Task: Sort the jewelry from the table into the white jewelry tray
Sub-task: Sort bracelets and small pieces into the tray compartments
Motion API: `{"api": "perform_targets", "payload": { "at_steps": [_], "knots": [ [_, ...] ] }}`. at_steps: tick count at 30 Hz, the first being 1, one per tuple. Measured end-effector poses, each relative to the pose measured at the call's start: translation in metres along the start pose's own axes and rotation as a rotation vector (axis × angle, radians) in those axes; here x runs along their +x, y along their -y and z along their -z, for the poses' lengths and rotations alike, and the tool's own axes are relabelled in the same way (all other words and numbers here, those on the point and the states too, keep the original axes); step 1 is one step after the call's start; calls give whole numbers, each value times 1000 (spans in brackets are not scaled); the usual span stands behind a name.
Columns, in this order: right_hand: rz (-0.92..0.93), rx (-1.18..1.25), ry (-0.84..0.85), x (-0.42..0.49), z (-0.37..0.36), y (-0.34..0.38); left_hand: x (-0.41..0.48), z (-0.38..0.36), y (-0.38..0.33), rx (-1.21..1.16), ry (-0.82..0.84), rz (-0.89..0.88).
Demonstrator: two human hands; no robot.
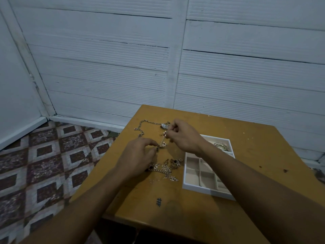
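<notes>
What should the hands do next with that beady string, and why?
Probably carry the beaded strand rightward into the white tray: the left hand and right hand pinch its ends above the table, and the tray lies to their right.

Shiny metal chains (162,170) lie on a matt, scuffed wooden table (202,208) beside a smooth white tray (209,191).

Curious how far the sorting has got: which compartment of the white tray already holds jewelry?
The far compartment of the white jewelry tray: silver bangles lie in it. The visible nearer compartments show only bare beige lining.
</notes>
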State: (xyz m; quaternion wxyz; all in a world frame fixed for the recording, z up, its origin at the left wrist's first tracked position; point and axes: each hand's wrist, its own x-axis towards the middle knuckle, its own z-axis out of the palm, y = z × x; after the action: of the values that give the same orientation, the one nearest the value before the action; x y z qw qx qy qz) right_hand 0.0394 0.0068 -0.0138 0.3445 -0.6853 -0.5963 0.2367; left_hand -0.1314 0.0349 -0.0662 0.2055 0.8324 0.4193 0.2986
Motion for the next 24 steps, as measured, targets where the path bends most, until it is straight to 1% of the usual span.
{"api": "perform_targets", "payload": {
  "at_steps": [4, 10, 13, 16, 20, 24],
  "knots": [
    [61, 45, -50, -10, 17, 7, 3, -2, -17, -185, -56, 96],
    [75, 145, -74, -23, 43, 18, 9, -15, -38, -360, -95, 136],
    [74, 262, -72, -29, 55, 24, 12, -22, -53, -580, -75, 241],
    [95, 314, -99, -35, 65, 30, 15, -25, -71, -812, -58, 358],
    [124, 314, -131, -39, 76, 32, 15, -27, -93, -1069, 59, 424],
    [110, 307, -153, -42, 81, 27, 6, -33, -103, -1356, 203, 538]
  ]
}}
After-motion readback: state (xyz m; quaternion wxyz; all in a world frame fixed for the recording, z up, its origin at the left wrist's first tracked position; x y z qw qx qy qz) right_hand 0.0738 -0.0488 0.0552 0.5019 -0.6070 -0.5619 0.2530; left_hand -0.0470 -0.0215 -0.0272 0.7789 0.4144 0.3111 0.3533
